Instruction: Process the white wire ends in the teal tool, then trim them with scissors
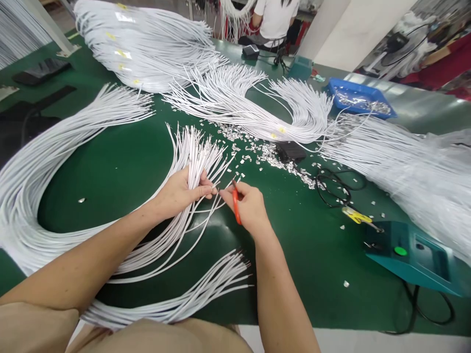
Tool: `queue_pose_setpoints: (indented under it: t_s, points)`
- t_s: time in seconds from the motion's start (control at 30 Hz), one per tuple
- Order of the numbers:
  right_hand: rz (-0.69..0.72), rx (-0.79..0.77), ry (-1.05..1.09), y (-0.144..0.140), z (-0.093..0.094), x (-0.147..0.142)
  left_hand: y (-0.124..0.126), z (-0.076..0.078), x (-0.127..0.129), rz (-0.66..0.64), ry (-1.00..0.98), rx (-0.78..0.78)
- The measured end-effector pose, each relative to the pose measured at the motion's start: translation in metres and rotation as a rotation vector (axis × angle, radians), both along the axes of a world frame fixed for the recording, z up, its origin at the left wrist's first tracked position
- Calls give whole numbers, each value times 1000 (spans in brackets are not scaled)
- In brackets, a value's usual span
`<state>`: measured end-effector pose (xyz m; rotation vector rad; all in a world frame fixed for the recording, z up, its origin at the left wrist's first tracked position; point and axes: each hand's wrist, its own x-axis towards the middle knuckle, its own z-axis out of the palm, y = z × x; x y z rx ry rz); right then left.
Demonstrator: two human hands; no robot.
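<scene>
My left hand [187, 190] is closed around a bundle of white cables [196, 159], its thumb and fingertips pinching near a single cable end. Close by on the right, my right hand [248, 203] grips red-handled cutters [236, 202], its fingertips almost meeting those of the left. Whether the right fingertips also hold a cable end cannot be made out. Several loose cables fan out below and between the hands. Nearer my body lies another group of white cables [184, 299] with stripped-looking ends. From the left, a long curved bundle [22, 191] sweeps round on the green table [294, 274].
Large cable bundles [140, 46] lie at the back, and more cables [397, 157] at the right. Small silvery pieces [270, 157] are scattered mid-table. A blue tray [358, 98] holds similar bits. A teal device [415, 252] stands right. A person [275, 19] sits beyond.
</scene>
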<state>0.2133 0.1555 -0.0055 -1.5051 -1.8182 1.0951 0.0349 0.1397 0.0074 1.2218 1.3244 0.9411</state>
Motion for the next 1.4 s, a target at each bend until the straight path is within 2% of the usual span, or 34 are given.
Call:
queue_pose_setpoints:
  t_s: [0.07, 0.13, 0.3, 0.6, 1.0, 1.13, 1.23, 1.4]
  points:
    - [-31, -36, 288, 1, 3, 0, 0, 0, 1, -30, -57, -23]
    - [-18, -71, 488, 1, 4, -3, -1, 0, 2, -40, -89, -48]
    - [21, -147, 660, 0, 0, -11, -1, -2, 2, -89, -135, -56]
    - [-37, -54, 585, 1, -6, -12, -2, -5, 0, -87, -156, -82]
    - [-80, -67, 608, -2, -2, -16, -3, -4, 2, -118, -212, -100]
    - [-159, -106, 606, -3, -4, -22, -3, -4, 3, -81, -93, -30]
    - [-189, -56, 592, -7, -7, -26, -2, -3, 2, -22, 18, 5]
    - [-56, 119, 540, -14, -6, -28, 0, -2, -1, 96, 240, 58]
